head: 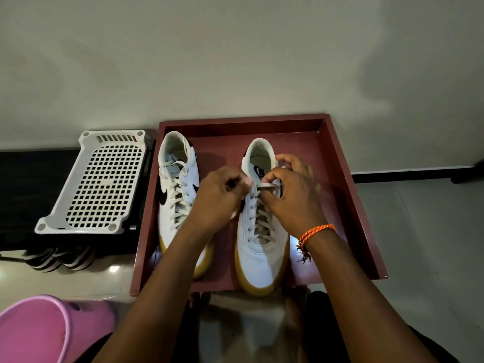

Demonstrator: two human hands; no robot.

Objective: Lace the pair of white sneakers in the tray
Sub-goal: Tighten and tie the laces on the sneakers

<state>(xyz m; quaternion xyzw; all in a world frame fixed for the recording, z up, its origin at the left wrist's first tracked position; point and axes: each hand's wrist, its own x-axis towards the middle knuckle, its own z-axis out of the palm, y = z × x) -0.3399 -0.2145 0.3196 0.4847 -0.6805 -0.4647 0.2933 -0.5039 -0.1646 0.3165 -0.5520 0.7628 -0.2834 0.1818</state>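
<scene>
The lace point(267, 185) between my hands is flat, soft and limp; I judge it weighs almost nothing and will slip back through an eyelet the moment I slacken, so the place to hold it is close to the top eyelets, pinched flat between thumb and fingertip, not out at the loose end. The right sneaker point(262, 244) should be stiff enough in the upper to stay put while I pull, and its gum sole looks grippy on the tray point(364, 205).

My left hand point(222, 195) is curled tight and pinches one strand of the lace at its fingertips. My right hand point(293, 189) pinches the other strand, which stands up as a small flat loop between thumb and forefinger, the other fingers arched over the tongue.

Both sneakers sit side by side in the dark red tray on the floor, toes towards me. They are white with black swooshes and yellowish soles. The left sneaker point(178, 195) already shows crossed grey-white lacing up to its collar. The right one is laced through most of its rows, and I am working at the top.
</scene>
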